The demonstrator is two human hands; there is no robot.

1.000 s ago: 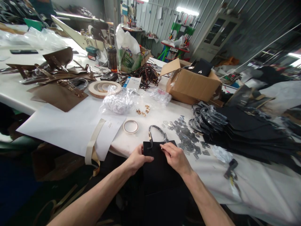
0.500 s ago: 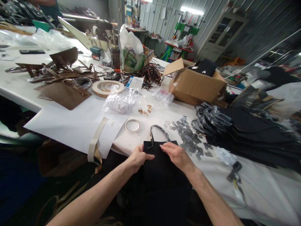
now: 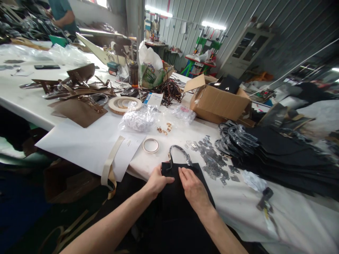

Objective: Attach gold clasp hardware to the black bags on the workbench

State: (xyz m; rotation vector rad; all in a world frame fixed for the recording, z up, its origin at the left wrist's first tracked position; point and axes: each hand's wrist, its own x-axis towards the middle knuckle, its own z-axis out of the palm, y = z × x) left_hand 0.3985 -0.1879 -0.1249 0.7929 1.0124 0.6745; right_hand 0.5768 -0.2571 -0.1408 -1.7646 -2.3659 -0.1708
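- Head view: the black handbag panel [image 3: 173,192] lies directly ahead of the person, between the hands, its top edge at the near rim of the surface [image 3: 141,164]; its long axis runs from the person outward, and the lower end fades into shadow.
- The left hand [image 3: 156,181] is clamped on the panel's upper left edge, thumb in front.
- The right hand [image 3: 194,188] rests on the panel's face, fingers together just below the top edge; whether they pinch anything cannot be told. The two hands are apart.
- The film-wrapped handle [image 3: 178,146] arches beyond the top edge; its left end is nearer the left hand, its right end just above the right.
- Print on the blue-and-white packet [image 3: 153,99] and green-printed plastic bag [image 3: 151,74] is too small to read; no lettering shows on the panel.
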